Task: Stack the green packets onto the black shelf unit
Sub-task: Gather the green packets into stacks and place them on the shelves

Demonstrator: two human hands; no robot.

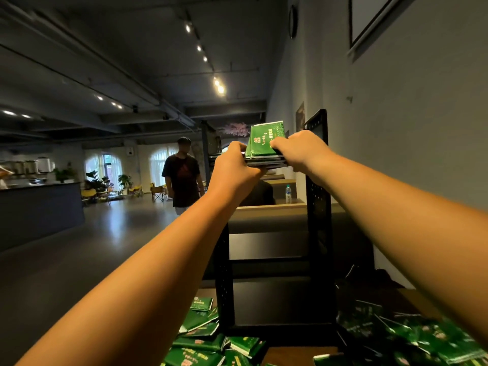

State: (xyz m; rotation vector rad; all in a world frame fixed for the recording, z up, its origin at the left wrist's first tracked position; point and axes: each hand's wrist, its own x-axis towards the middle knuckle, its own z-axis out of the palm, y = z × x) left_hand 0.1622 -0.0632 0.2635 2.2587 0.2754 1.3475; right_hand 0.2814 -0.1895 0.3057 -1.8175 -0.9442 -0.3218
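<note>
A black shelf unit (318, 207) stands in front of me on a wooden table. Both my arms reach up to its top shelf. A green packet (264, 138) stands tilted upright there, on a flat stack of packets (266, 163). My left hand (235, 167) grips the left end of the stack, its fingers curled over the edge. My right hand (298, 149) pinches the standing packet's right side. Several loose green packets (208, 339) lie on the table at the foot of the shelf unit, left and right.
A grey wall runs along the right. A person in a dark shirt (182, 175) stands on the open floor beyond the shelf. A water bottle (288, 194) sits on a bench behind it. A counter (39, 207) is far left.
</note>
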